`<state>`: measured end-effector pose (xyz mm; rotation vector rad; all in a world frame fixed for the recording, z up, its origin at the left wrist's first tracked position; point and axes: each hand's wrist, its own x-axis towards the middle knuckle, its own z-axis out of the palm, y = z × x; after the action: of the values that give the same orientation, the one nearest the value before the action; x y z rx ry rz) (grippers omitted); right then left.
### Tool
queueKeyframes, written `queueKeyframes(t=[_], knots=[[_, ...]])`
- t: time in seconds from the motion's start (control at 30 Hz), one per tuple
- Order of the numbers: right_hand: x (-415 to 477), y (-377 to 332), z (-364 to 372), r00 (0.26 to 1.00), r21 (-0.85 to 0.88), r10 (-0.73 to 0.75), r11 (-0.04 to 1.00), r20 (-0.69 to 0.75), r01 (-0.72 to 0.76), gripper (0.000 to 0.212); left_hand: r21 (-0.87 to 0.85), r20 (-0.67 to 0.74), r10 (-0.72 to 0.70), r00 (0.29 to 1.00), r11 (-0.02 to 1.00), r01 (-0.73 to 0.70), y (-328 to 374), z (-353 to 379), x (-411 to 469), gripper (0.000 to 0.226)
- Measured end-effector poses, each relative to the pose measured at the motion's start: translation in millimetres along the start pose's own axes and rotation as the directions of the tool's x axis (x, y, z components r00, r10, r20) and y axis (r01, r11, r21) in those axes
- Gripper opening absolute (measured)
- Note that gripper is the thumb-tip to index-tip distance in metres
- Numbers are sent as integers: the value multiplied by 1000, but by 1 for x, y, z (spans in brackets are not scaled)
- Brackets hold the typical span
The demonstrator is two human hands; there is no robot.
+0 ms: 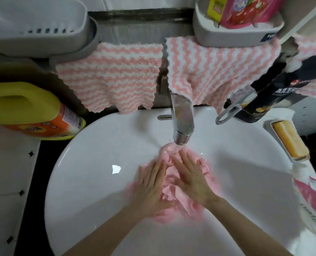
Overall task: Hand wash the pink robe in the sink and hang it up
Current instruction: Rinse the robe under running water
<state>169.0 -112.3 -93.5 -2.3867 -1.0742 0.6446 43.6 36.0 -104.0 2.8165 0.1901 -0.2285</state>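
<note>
1. Head view, centre of the frame: the pink robe (pixel 169 189) lies bunched in the bottom of the white sink (pixel 98 145). Its upper end is right under the tap (pixel 182 124), so the running water (pixel 177 147) lands on the cloth and not on bare basin.
2. The left hand (pixel 151 183) lies flat on the left part of the bundle, fingers straight and slightly spread, pointing toward the tap. It pinches nothing.
3. The right hand (pixel 192 176) lies beside it on the right part, also flat with straight fingers, the tips close to the stream. Both palms appear to press down, most likely to push water through the cloth and keep it under the flow.
4. My guess is that this is the wetting or rinsing stage. No suds can be made out, and the hanging up is not yet done.
5. Left edge: a yellow detergent bottle (pixel 29 111) lies on its side, near the sink rim.
6. Right edge: a soap bar (pixel 290 141) sits in its dish, just beside the sink.
7. Upper middle: two pink and white striped cloths (pixel 109 78) hang behind the tap, apart from the wash.
</note>
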Motion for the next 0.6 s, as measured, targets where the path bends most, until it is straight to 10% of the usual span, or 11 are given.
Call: queueKeyframes(t=[0.23, 0.43, 0.6], knots=[[-39, 9, -12, 976, -418, 7, 904, 216, 86, 123, 66, 124, 72, 990, 995, -81, -1, 2, -22, 123], [-33, -13, -18, 995, 109, 91, 990, -52, -85, 61, -534, -48, -153, 987, 839, 104, 6, -25, -6, 72], [-32, -21, -80, 855, 530, 132, 734, 501, -425, 39, -673, 85, -162, 983, 718, 176, 4, -82, -12, 57]])
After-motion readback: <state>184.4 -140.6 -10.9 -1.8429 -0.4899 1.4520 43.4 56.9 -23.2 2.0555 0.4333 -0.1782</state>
